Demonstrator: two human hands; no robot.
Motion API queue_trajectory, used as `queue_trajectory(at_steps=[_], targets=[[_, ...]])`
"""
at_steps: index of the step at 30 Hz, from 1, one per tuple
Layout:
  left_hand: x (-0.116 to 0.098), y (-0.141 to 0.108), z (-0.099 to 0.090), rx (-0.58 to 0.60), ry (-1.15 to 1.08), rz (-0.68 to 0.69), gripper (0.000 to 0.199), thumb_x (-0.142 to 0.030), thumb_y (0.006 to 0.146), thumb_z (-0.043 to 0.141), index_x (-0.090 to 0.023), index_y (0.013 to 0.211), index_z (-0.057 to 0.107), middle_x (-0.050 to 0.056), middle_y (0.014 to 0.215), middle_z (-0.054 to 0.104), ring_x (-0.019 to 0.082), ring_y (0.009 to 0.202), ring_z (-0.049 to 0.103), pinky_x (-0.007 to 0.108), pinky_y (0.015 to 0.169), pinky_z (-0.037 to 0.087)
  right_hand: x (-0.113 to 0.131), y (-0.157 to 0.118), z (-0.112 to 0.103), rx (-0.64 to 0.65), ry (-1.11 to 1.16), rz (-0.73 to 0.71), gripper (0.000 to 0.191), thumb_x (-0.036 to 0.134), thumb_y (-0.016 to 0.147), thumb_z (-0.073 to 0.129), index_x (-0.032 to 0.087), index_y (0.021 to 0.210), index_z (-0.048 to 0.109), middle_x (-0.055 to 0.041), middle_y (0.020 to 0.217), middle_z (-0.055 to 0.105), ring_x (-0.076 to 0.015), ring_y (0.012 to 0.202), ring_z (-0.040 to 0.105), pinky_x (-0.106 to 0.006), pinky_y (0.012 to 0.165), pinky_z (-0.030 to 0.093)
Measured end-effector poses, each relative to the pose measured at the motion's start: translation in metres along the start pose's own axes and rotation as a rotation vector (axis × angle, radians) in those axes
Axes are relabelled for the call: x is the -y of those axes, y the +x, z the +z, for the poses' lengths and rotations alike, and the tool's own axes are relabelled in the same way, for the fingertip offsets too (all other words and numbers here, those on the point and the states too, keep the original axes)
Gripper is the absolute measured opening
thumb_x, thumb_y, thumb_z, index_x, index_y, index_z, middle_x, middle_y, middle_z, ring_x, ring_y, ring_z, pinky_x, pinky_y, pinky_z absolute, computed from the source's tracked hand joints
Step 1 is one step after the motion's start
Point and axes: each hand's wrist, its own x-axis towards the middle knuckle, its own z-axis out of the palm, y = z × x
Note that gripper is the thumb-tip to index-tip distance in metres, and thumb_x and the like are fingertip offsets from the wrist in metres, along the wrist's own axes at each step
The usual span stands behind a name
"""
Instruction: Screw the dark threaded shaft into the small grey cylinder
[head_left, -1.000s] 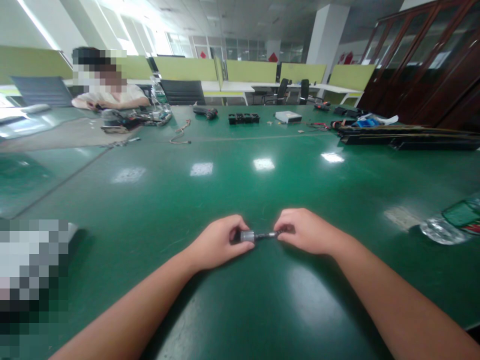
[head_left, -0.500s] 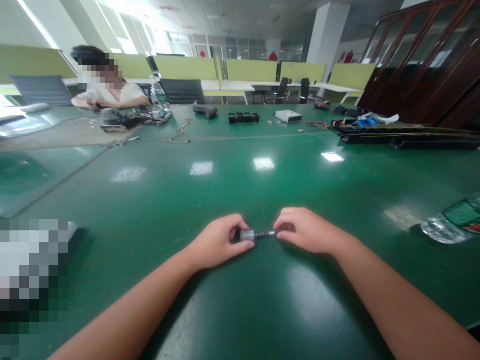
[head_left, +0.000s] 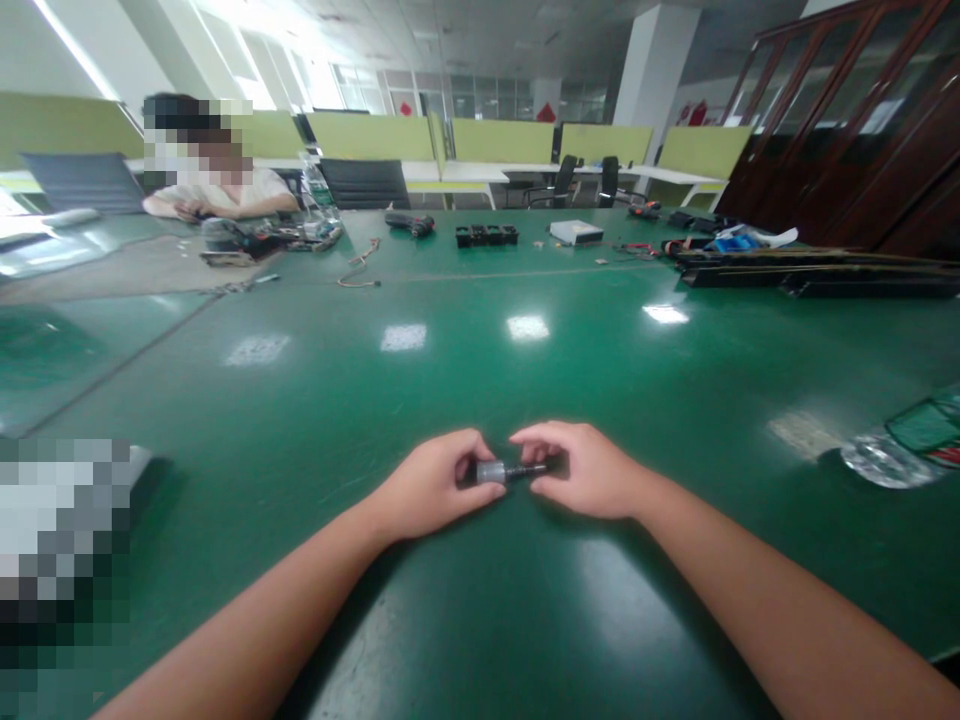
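Note:
Between thumb and fingers, my left hand (head_left: 435, 485) grips a small grey metal cylinder (head_left: 491, 472), which looks like a small motor. From its right end a thin, dark, ridged shaft (head_left: 529, 470) points to the right, lying nearly level just over the green table (head_left: 480, 370). My right hand (head_left: 585, 470) is around the shaft's free end, its thumb and index finger apart above and below it. Whether any of its curled fingers touch the shaft is hard to tell.
A clear plastic bottle (head_left: 911, 440) lies at the right. At the left edge is a blurred, pale box-like object (head_left: 60, 520). Along the far side are a black slotted part (head_left: 487, 236), a white box (head_left: 576, 232) and long black strips (head_left: 817, 272). A person (head_left: 217, 190) sits across the table.
My right hand has shifted left along the shaft and its thumb and index finger have spread apart. The left hand and the cylinder have moved barely to the left.

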Motion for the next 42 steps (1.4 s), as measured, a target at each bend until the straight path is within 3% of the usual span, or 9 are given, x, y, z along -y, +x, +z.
queue_trajectory(at_steps=[15, 42], targets=[[-0.001, 0.000, 0.000, -0.010, 0.023, -0.007, 0.027, -0.045, 0.082, 0.067, -0.020, 0.090, 0.062, -0.002, 0.073, 0.059, 0.015, 0.065, 0.053, 0.025, 0.058, 0.035, 0.006, 0.011, 0.015, -0.004, -0.178, -0.048, 0.014, 0.014, 0.080, 0.068, 0.017, 0.092, 0.072, -0.0034, 0.085, 0.068, -0.0158, 0.081, 0.058, -0.028, 0.074, 0.045], [-0.004, -0.001, -0.002, -0.001, 0.024, -0.006, 0.026, -0.043, 0.082, 0.068, -0.019, 0.092, 0.062, -0.001, 0.076, 0.060, 0.015, 0.067, 0.053, 0.025, 0.059, 0.036, 0.009, 0.007, 0.005, 0.060, -0.191, -0.004, 0.016, 0.014, 0.082, 0.066, 0.018, 0.095, 0.074, -0.0045, 0.088, 0.069, -0.0172, 0.085, 0.060, -0.029, 0.076, 0.045]])
